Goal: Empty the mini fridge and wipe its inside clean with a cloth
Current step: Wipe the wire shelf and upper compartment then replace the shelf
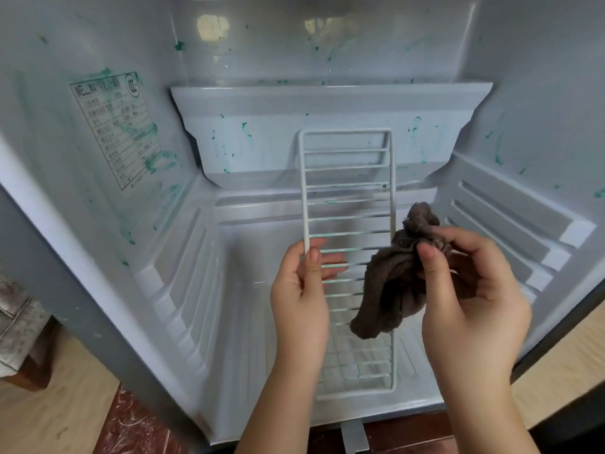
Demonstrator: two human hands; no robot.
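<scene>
A grey-printed rectangular rating label (116,132) on the mini fridge's white left inner wall (49,93) reads "WELLWAY" and carries a round "CCC" mark; its table rows are illegible.

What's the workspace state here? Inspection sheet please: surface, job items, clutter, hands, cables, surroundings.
Surface: mini fridge interior emptied of food; green stains on the walls, back ledge and rating label.
Job's things: white wire rack stands tilted inside, green marks on its bars; brown cloth bunched.
Clutter: nothing seen.
Grippers: left hand holds the rack's left edge; right hand grips the cloth, fingers pinching it.
Cables: nothing seen.
Surroundings: wood floor, reddish mat under the fridge front.
</scene>
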